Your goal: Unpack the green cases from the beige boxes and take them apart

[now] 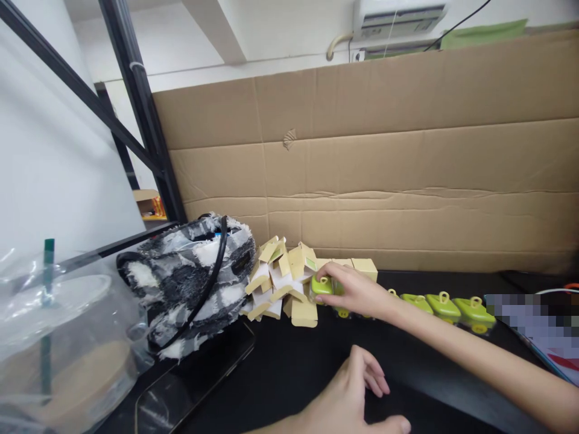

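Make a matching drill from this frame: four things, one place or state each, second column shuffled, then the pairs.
Things:
1. right hand
2. left hand
3. fuzzy black-and-white bag
4. folded paper boxes

Places or states:
A. piled against the cardboard wall, between the bag and the green pieces
B. open, low over the black table, holding nothing
C. grip on the leftmost green plastic piece of the row
D. at the left, beside a clear plastic-wrapped cup

Pairs: 1-C, 2-B, 3-D, 4-A
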Demonstrator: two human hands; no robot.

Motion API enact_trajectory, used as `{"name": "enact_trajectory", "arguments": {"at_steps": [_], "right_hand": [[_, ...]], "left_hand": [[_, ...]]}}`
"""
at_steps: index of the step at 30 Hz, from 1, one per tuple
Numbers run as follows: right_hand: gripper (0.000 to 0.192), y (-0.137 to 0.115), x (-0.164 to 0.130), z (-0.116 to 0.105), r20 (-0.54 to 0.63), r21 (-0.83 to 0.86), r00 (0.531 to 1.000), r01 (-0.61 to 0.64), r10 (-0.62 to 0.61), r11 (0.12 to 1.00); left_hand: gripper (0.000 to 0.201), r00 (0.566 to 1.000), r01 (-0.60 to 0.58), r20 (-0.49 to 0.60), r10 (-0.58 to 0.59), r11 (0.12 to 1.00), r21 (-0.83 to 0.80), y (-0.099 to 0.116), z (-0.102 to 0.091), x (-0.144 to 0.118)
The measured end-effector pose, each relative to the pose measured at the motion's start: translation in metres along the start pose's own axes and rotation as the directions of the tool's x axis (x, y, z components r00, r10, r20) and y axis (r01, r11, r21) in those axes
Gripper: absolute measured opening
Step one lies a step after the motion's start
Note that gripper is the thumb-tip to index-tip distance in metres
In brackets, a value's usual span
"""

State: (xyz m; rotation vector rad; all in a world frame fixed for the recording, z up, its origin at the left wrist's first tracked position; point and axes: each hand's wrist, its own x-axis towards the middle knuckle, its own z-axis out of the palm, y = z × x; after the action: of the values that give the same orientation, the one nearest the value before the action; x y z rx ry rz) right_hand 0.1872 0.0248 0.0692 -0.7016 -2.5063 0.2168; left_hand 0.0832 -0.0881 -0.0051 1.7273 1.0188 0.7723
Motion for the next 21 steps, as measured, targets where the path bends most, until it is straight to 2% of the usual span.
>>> {"name": "enact_trajectory", "arguments": {"at_steps": [11,21], "right_hand": [[0.024,0.016,-0.003,0.011,0.072,0.041,0.997,0.027,-0.030,0.999],[0.029,0.014,0.000,0.027,0.097,-0.079,0.995,0.007,0.001,0.997]], "left_hand": [[0.039,1.000,-0.007,0.018,0.007,1.000,0.012,0.005,-0.001,-0.002],[0.038,1.000,-0.020,0.008,0.020,1.000,0.021,0.002,-0.001,0.000]]}}
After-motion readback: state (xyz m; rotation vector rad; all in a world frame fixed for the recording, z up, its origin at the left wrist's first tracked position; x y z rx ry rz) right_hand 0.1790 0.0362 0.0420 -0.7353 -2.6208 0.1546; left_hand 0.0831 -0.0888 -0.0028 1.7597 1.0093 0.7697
